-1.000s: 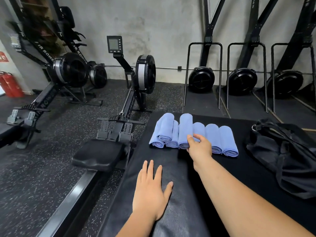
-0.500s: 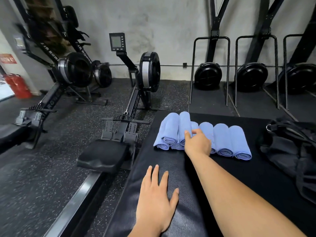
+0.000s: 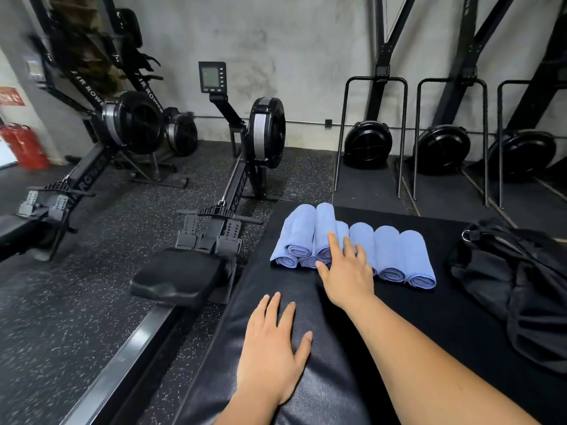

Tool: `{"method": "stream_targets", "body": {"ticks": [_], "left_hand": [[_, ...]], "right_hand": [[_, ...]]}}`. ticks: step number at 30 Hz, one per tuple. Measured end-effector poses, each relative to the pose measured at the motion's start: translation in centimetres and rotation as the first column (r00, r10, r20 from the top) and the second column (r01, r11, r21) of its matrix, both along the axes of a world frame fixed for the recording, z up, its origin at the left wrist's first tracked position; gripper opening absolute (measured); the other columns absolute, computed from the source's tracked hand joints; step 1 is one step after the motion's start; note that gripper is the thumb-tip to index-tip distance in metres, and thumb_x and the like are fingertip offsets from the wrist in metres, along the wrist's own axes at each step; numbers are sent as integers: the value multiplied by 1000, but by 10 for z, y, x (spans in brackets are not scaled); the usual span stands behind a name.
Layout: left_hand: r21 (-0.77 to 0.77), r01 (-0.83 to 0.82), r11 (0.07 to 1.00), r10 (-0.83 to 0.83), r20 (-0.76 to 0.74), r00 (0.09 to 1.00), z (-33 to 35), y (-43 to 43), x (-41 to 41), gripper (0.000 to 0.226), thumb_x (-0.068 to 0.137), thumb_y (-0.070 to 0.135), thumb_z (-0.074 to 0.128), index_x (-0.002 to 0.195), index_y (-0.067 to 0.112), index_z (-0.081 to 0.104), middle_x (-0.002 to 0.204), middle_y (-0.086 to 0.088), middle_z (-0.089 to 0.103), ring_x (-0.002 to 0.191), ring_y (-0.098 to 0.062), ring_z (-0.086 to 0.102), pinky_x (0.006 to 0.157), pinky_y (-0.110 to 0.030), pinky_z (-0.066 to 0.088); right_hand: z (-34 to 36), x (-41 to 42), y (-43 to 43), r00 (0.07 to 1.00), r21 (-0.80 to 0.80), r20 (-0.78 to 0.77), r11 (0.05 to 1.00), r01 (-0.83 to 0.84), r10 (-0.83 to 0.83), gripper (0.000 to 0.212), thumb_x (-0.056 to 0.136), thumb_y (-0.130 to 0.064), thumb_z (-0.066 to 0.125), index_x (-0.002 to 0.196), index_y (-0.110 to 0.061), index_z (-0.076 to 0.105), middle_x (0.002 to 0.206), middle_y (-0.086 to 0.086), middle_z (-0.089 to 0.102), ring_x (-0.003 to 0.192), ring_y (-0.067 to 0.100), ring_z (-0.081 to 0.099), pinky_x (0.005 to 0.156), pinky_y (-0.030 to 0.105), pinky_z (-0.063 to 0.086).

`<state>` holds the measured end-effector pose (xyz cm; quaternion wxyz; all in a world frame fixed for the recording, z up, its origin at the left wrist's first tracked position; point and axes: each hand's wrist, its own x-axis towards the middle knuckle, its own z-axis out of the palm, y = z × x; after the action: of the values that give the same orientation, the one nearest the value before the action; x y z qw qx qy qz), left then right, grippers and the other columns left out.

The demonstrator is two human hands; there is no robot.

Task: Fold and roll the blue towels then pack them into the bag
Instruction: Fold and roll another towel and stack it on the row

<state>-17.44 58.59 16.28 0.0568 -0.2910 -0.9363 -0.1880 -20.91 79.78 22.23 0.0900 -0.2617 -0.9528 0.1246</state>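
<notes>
Evidently the rolling is done and packing is the step in hand. The blue towels [image 3: 389,253] lie in a row of rolls on the black mat [image 3: 429,326], a couple stacked at the left end, with the bag [image 3: 521,286] slumped near their right. The right hand [image 3: 346,271] rests on the middle rolls, fingers spread and gripping nothing; the left hand [image 3: 273,342] lies flat on the mat. Next, I'd judge, the fingers must close round one roll — firmly, so it stays wound — and carry it to the bag.
</notes>
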Motion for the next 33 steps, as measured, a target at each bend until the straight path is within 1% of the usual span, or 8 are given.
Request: {"method": "stream_targets", "body": {"ticks": [4, 7, 9, 15, 18, 23, 27, 33], "left_hand": [[53, 34, 998, -33, -11, 999, 1, -3, 1, 72, 102, 71, 28, 161, 31, 36, 174, 5, 18, 161, -17, 5, 130, -34, 8], [58, 99, 993, -94, -81, 992, 9, -6, 5, 60, 104, 56, 43, 151, 21, 54, 164, -2, 41, 153, -25, 34, 126, -39, 21], [23, 118, 993, -113, -145, 983, 10, -11, 11, 54, 103, 48, 48, 146, 17, 58, 159, -7, 48, 146, -29, 45, 123, -42, 26], [-17, -15, 1000, 13, -89, 996, 1, -54, 47, 57, 101, 49, 46, 146, 16, 59, 155, -11, 53, 143, -32, 49, 116, -49, 45], [-38, -51, 998, 48, -71, 996, -3, -83, 61, 59, 100, 52, 45, 145, 17, 60, 152, -12, 55, 140, -32, 52, 114, -48, 47], [-53, -170, 984, 167, -71, 983, -6, -151, 77, 62, 104, 56, 38, 148, 17, 57, 155, -11, 53, 143, -31, 50, 116, -46, 45], [-83, -286, 955, 283, -44, 958, -5, -216, 96, 68, 106, 60, 25, 158, 21, 44, 166, -8, 38, 154, -29, 33, 127, -43, 27], [-112, -423, 899, 427, 11, 904, -15, -306, 126, 67, 107, 60, 25, 162, 23, 34, 169, -7, 29, 155, -28, 26, 128, -42, 21]], "right_hand": [[5, 29, -7, 999, 61, 33, 997, -42, 40, 75, 104, -62, 37, 165, -39, -2, 174, 4, 6, 157, 34, 8, 123, 49, 25], [5, 57, -18, 994, 60, 79, 995, -75, 70, 76, 105, -63, 35, 165, -38, -4, 175, 4, 3, 159, 32, 6, 125, 47, 23], [6, 77, -30, 991, 43, 90, 994, -100, 96, 75, 105, -64, 35, 166, -38, -2, 175, 2, 0, 160, 31, 4, 125, 46, 23], [-4, 117, -79, 975, -41, 101, 980, -196, 199, 74, 104, -64, 36, 165, -41, 2, 175, 0, 2, 160, 28, 7, 124, 45, 27], [-9, 131, -113, 956, -62, 125, 964, -259, 265, 73, 105, -63, 37, 166, -40, 3, 175, -1, 1, 160, 27, 6, 125, 44, 26], [-11, 140, -181, 907, -62, 144, 918, -392, 397, 72, 105, -62, 39, 166, -39, 7, 175, -1, 3, 161, 26, 5, 125, 44, 25], [-13, 138, -235, 857, -63, 148, 870, -490, 493, 69, 106, -61, 38, 166, -38, 12, 175, -2, 6, 160, 24, 5, 126, 42, 24], [-27, 131, -316, 766, -64, 176, 784, -617, 618, 69, 105, -64, 35, 165, -36, 19, 174, -3, 12, 160, 22, 6, 127, 43, 22]]}}
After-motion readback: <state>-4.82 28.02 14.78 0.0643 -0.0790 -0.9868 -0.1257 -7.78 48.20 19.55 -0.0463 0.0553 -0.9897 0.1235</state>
